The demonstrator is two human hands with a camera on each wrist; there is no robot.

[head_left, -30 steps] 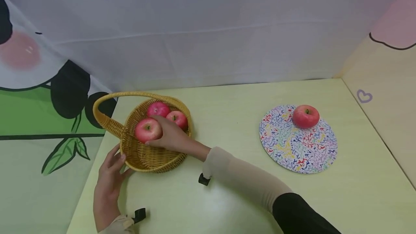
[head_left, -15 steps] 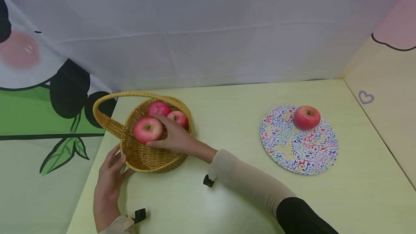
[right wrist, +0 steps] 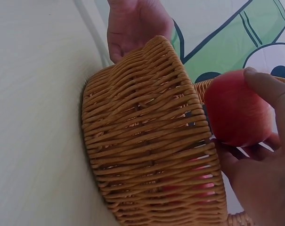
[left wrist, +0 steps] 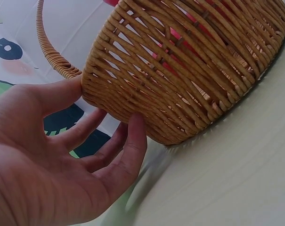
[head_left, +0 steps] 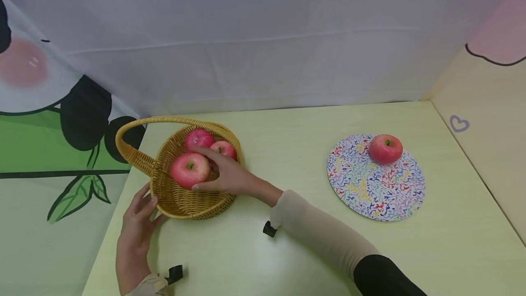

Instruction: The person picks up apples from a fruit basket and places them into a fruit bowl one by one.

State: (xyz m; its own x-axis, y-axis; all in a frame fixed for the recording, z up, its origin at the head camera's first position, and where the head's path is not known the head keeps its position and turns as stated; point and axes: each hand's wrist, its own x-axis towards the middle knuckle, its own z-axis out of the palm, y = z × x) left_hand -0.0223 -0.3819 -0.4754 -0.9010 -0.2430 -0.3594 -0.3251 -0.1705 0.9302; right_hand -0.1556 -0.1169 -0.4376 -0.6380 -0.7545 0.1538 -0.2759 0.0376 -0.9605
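Observation:
In the head view, my right hand (head_left: 230,175) grips a red apple (head_left: 190,170) between thumb and fingers over the wicker basket (head_left: 193,207). The right wrist view has this apple (right wrist: 236,108) at the basket's rim level. Two more apples lie behind it in the basket, one pinkish red (head_left: 199,138) and one (head_left: 223,149) partly covered by my fingers. My left hand (head_left: 137,227) touches the basket's near left side. In the left wrist view, its fingertips (left wrist: 136,123) rest against the woven wall, with another digit up at the rim.
A round, multicoloured patterned mat (head_left: 376,191) lies on the right of the pale table (head_left: 287,150), with a red apple (head_left: 385,149) near its back edge. The basket's tall handle (head_left: 131,150) arches toward the left. A pale cloth (head_left: 263,67) hangs behind the table.
My right hand has drawn slightly right and toward me with the gripped apple, which looks larger and higher. The left hand stays at the basket's side.

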